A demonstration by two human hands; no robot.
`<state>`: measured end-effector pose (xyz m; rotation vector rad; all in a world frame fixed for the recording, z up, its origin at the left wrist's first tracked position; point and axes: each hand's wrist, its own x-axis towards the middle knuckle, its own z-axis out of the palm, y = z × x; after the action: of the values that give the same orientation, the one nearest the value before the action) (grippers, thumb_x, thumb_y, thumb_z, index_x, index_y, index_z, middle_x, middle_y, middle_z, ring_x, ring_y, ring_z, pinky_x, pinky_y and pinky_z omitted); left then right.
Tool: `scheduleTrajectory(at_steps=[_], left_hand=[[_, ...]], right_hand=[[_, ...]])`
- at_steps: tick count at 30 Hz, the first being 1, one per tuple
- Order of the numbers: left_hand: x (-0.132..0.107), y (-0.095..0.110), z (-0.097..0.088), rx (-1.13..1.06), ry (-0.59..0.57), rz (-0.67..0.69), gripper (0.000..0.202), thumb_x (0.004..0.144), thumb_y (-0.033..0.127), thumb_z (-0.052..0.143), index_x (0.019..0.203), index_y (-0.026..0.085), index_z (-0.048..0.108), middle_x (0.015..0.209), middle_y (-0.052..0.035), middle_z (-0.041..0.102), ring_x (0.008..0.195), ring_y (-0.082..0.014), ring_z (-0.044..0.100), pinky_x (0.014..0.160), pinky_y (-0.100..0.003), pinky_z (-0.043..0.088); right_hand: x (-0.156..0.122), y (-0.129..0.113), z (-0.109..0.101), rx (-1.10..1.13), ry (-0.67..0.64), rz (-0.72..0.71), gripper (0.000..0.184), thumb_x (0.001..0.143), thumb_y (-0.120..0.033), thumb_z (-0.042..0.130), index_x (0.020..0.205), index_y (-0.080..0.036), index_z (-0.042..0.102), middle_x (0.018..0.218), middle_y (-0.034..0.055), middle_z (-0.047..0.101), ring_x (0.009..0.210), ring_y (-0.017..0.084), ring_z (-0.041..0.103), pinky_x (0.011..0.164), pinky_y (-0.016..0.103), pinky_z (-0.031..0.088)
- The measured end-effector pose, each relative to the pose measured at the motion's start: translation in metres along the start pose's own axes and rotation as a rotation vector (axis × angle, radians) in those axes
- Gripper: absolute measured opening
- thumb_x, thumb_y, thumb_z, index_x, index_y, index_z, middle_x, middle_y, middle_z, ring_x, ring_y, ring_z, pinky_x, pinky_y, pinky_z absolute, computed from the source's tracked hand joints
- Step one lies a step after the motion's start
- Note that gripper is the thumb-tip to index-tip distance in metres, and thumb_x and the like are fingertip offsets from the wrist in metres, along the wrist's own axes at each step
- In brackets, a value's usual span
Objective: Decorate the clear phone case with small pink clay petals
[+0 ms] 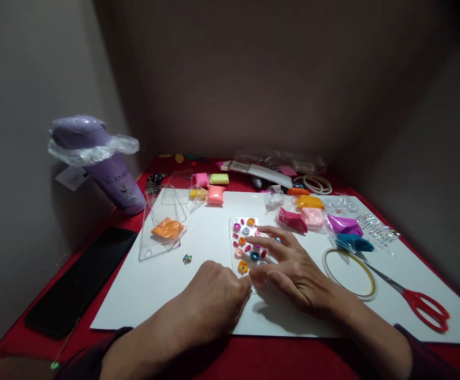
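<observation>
While a person sits at a table draped in red cloth [253, 359], both bare hands meet over a clear phone case [244, 232] that lies flat near the middle of a white board [154, 295]. The case is studded with small flowers and dots in orange, pink and blue. The left hand [214, 298] is curled into a loose fist against the case's near corner. Its knuckles hide whether the fingertips pinch anything. The right hand [293, 269] is open, fingers spread flat, their tips resting on the right side of the case.

To the right on the board lie a ring of tape [366, 274] and, just beside it, red-handled scissors [420, 303]. Beyond them are packets of clay in pink [292, 219], purple [344, 224] and blue [352, 243], and a sheet of rhinestones [378, 228]. To the left sits orange clay [167, 228] in clear packaging, with a small gem [187, 258] near it. Off the board, a black phone [81, 279] lies on the cloth, and a purple tumbler [106, 169] leans against the wall.
</observation>
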<state>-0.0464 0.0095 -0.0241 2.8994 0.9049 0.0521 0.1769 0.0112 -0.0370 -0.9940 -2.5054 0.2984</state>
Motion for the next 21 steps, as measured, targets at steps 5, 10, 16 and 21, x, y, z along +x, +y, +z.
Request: scheduleTrajectory(at_steps=[5,10,16,21], left_hand=[[-0.0019,-0.0013,0.0053,-0.004,0.033,0.011,0.013,0.082,0.012,0.049,0.083,0.021,0.058,0.062,0.0004,0.064,0.043,-0.0134,0.047,0.046,-0.033,0.015],[-0.0016,-0.0014,0.0059,-0.002,0.056,0.015,0.014,0.081,0.009,0.048,0.077,0.020,0.057,0.057,0.0009,0.060,0.041,-0.0115,0.043,0.045,-0.032,0.015],[-0.0001,-0.0002,0.0045,-0.016,0.024,-0.001,0.015,0.079,0.011,0.049,0.081,0.020,0.061,0.061,-0.0006,0.064,0.041,-0.0134,0.045,0.045,-0.033,0.013],[-0.0007,-0.0008,0.0067,0.012,0.036,0.010,0.013,0.081,0.012,0.049,0.079,0.020,0.060,0.058,-0.0001,0.063,0.040,-0.0143,0.048,0.044,-0.033,0.012]], right_hand=[[-0.0013,0.0001,0.0003,0.023,0.023,0.005,0.038,0.098,-0.034,0.033,0.096,-0.031,0.071,0.146,-0.0029,0.041,0.138,0.030,0.023,0.107,0.052,0.027],[-0.0006,-0.0007,0.0009,0.029,-0.006,0.017,0.042,0.098,-0.037,0.030,0.100,-0.031,0.071,0.147,-0.0020,0.041,0.138,0.032,0.023,0.107,0.055,0.027],[0.0003,-0.0010,0.0002,0.021,-0.006,0.022,0.041,0.098,-0.036,0.031,0.092,-0.029,0.071,0.146,-0.0026,0.042,0.138,0.030,0.024,0.107,0.053,0.028],[0.0011,-0.0023,-0.0004,0.019,0.018,0.028,0.044,0.099,-0.035,0.029,0.091,-0.030,0.072,0.144,-0.0016,0.045,0.137,0.030,0.028,0.106,0.054,0.030]])
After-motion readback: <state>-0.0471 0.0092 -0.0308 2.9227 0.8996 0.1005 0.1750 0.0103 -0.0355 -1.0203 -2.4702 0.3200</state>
